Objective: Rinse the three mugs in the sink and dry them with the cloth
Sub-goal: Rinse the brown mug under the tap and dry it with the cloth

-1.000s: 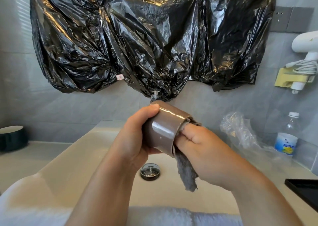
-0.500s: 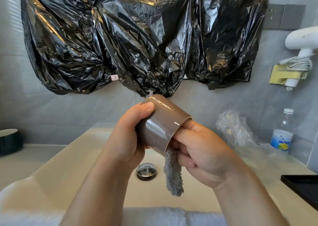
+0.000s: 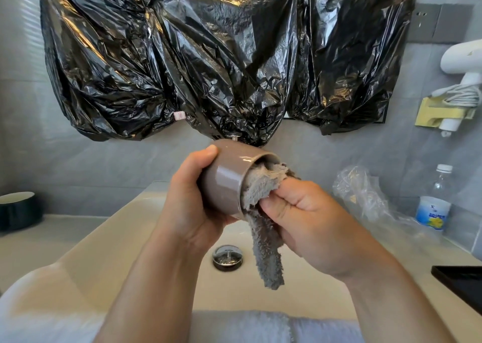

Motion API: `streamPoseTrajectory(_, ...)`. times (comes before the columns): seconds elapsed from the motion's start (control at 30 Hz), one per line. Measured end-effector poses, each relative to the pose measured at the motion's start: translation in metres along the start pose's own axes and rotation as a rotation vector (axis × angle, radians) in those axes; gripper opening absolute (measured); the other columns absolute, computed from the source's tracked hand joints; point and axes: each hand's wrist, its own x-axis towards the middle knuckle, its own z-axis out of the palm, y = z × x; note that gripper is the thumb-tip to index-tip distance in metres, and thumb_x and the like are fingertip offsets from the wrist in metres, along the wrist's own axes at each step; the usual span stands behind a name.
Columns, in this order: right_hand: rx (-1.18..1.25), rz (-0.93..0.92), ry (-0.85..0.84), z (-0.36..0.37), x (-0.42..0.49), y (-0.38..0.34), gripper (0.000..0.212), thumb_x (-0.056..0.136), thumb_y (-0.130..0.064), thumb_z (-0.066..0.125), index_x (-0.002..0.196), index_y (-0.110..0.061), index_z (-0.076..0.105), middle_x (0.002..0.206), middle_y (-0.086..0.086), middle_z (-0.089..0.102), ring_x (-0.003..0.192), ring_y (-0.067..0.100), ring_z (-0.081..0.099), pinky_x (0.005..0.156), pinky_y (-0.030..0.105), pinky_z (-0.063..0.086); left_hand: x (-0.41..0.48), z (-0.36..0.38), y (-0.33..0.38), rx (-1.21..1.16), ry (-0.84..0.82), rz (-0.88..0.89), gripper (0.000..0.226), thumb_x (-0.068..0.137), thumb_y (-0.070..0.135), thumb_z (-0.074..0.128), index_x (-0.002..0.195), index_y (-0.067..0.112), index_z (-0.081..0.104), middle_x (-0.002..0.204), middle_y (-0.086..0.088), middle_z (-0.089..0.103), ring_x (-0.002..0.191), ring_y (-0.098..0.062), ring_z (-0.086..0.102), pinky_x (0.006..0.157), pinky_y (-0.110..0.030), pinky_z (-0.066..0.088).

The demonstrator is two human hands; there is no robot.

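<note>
Across the back wall, crumpled black plastic sheeting (image 3: pixel 208 55) hangs down to just above the tap. Below it the cream sink (image 3: pixel 104 251) fills the lower half of the view, and both forearms reach out over its basin.

The left hand (image 3: pixel 187 201) grips the brown mug (image 3: pixel 227 183) from the left. Its fingers are curled round the base and underside, and the thumb lies along the upper wall with its tip near the top edge. The right hand (image 3: pixel 307 217) is closed in a loose fist on the grey cloth (image 3: pixel 266 259), thumb and curled fingers pinching a bunch of it right at the mug's rim.

The mug is held in the air above the basin, lying on its side. Its long axis runs roughly left to right, with the base in the left palm and the mouth facing the right hand. I cannot see a handle from here.

Part of the cloth is stuffed into the mug's mouth, and its loose tail hangs straight down from the right hand, ending beside the chrome drain plug (image 3: pixel 227 256).

On the counter at far left stands a dark green mug (image 3: pixel 18 209), upright. At far right a water bottle (image 3: pixel 433 204) stands by the wall, next to a crumpled clear plastic bag (image 3: pixel 365 194).
</note>
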Motion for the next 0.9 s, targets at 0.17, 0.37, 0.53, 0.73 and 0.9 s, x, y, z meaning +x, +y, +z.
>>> streamPoseTrajectory(0.17,-0.222,0.13,-0.001,0.0,0.002,0.012,0.022,0.09,-0.038,0.058,0.11,-0.042,0.065,0.087,-0.018,0.074,0.081,0.001,0.067,0.076,0.027,0.055,-0.003,0.005,-0.005,0.302,-0.103,0.02,0.044,0.052,0.046,0.071,0.086,0.018,0.071,0.078,-0.007,0.067,0.071,-0.022,0.065,0.064,-0.035,0.049)
streamPoseTrajectory(0.37,-0.086,0.069,-0.043,-0.009,0.004,0.008,0.021,0.091,-0.016,0.059,0.108,-0.025,0.068,0.073,-0.018,0.068,0.058,-0.003,0.059,0.055,0.009,0.045,-0.001,0.007,-0.013,0.175,-0.024,-0.066,0.018,0.064,0.04,0.067,0.061,0.024,0.076,0.068,-0.003,0.071,0.06,-0.021,0.069,0.053,-0.035,0.056)
streamPoseTrajectory(0.53,0.053,0.037,0.091,-0.02,0.004,0.01,0.023,0.08,-0.022,0.058,0.095,-0.026,0.075,0.073,0.006,0.067,0.047,0.016,0.041,0.038,0.021,0.031,0.003,0.011,-0.016,0.062,0.084,-0.034,0.024,0.064,0.044,0.069,0.071,0.021,0.077,0.072,-0.006,0.072,0.061,-0.024,0.071,0.053,-0.041,0.057)
streamPoseTrajectory(0.73,0.235,-0.103,0.088,-0.02,0.006,0.007,0.029,0.082,-0.019,0.058,0.104,-0.027,0.075,0.096,0.01,0.076,0.082,0.021,0.071,0.067,0.032,0.054,0.008,0.001,-0.008,-0.056,0.296,0.043,0.041,0.076,0.048,0.072,0.103,0.017,0.075,0.092,-0.007,0.079,0.078,-0.024,0.076,0.066,-0.046,0.061)
streamPoseTrajectory(0.9,0.199,-0.158,0.304,-0.005,0.011,0.012,0.025,0.08,-0.032,0.067,0.085,-0.007,0.073,0.077,0.032,0.061,0.07,0.031,0.057,0.058,0.048,0.043,0.002,0.015,-0.011,0.028,0.24,0.083,0.067,0.069,0.054,0.07,0.12,0.01,0.068,0.103,-0.011,0.077,0.094,-0.027,0.071,0.069,-0.037,0.058)
